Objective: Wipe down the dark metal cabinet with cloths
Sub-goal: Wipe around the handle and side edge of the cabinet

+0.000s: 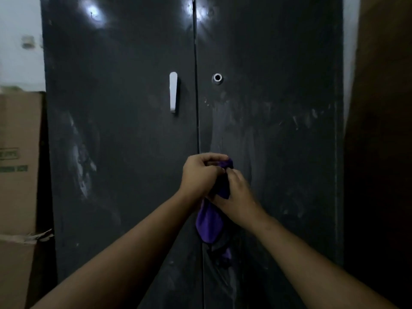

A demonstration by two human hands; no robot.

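Head view. Purple cloth (209,219) bunched below and right of handle (173,92), before cabinet (116,152); clenched in left grip (200,175) and right grip (236,197). Best folded flat, then pressed over streaks (245,130) right of handle, strokes overlapping.

1. Here's the left hand (200,175): bare, with the knuckles catching what little light there is.
2. Now the right hand (236,197): bare as well, and the wrist is uncovered.
3. Down the left forearm (133,253) it's bare skin all the way from the wrist to the bottom edge of the view, smooth and slim.
4. The right forearm (301,253) is the same story, uncovered along its whole visible length.
5. It's dim here, so fine detail on the fingers and nails can't be made out.
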